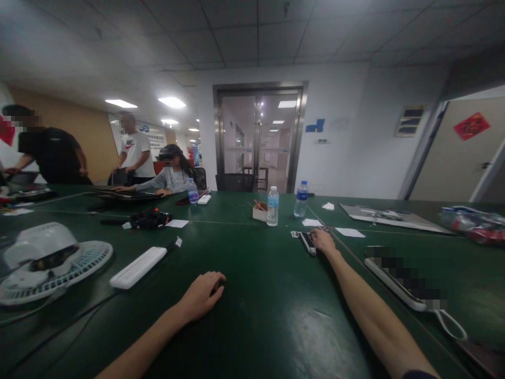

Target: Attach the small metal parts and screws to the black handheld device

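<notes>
My left hand [203,295] rests palm down on the dark green table [256,316], fingers loosely curled over a small dark thing I cannot make out. A ring shows on one finger. My right hand [323,240] is stretched far forward and lies on a phone-like device [307,242] near small metal parts [294,234]; whether its fingers grip the device is unclear.
A white fan [51,263] lies at the left beside a white power strip [138,267]. Two water bottles [272,206] and a small box stand mid-table. A flat device with a cable [398,279] lies right. Three people are at the far left end.
</notes>
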### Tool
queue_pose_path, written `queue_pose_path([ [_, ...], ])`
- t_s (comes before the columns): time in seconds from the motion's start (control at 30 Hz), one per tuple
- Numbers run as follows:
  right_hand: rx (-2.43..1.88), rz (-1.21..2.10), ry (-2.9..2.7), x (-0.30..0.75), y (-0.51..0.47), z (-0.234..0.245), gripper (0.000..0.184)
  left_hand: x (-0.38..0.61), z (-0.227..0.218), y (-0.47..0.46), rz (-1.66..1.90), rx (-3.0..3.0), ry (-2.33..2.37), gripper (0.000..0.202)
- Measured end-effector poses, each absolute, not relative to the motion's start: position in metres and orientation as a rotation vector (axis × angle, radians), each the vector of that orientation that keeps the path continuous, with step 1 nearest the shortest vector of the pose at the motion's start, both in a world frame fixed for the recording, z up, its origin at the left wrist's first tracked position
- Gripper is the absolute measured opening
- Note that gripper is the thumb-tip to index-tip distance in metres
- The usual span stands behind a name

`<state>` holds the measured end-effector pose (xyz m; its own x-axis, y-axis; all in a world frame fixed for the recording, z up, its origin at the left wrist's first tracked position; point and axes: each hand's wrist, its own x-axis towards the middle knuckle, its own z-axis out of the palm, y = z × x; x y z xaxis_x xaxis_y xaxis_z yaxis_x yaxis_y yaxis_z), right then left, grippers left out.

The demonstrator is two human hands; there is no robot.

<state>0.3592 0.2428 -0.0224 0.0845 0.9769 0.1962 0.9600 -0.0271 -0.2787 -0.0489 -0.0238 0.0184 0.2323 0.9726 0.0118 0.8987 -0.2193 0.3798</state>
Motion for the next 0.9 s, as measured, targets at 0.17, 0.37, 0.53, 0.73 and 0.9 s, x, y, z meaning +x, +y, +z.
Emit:
queue_pose_path([
  [0.17,-2.062,0.113,-1.852,0.361,0.244,-0.023,0.031,-0.048,0.022,-0.025,0.366,2.198,1.736,0.030],
  [0.37,-2.044,0.219,-1.779,0.365,0.249,-0.025,0.033,-0.052,0.014,-0.020,0.384,2.235,1.711,0.031],
  [0.53,-1.984,0.218,-1.815,0.365,0.252,-0.025,0.031,-0.057,0.009,-0.017,0.361,2.224,1.707,0.034],
  [0.73,-1.981,0.194,-1.764,0.368,0.254,-0.029,0.026,-0.057,0.010,-0.016,0.336,2.219,1.722,0.034],
  [0.9,-1.993,0.118,-1.687,0.371,0.254,-0.029,0.028,-0.055,0.012,-0.017,0.355,2.238,1.708,0.034],
])
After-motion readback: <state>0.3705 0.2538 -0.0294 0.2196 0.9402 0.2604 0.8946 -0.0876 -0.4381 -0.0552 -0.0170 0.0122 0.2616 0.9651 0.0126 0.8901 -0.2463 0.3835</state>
